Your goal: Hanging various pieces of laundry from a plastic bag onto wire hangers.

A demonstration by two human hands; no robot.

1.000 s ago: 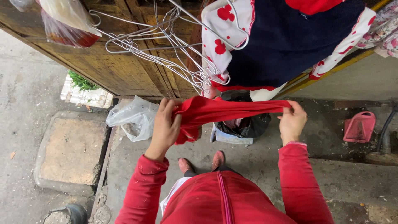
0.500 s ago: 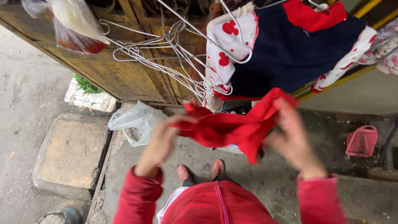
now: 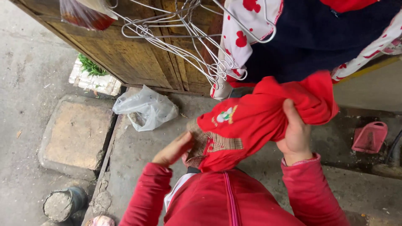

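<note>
Bunched now rather than stretched flat, the red garment (image 3: 268,117) sits at centre frame. Right hand (image 3: 295,134) grips its folds, while left hand (image 3: 173,150), fingers loosely extended, touches its checked lower edge below wire hangers (image 3: 184,39).

Red garment (image 3: 268,117), bunched: right hand (image 3: 295,134) grips it; left hand (image 3: 173,150) touches its checked patch. Wire hangers (image 3: 184,39) above.

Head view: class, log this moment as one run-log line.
right hand: grips red garment | left hand: at its checked lining | above: wire hangers | ground: plastic bag
</note>
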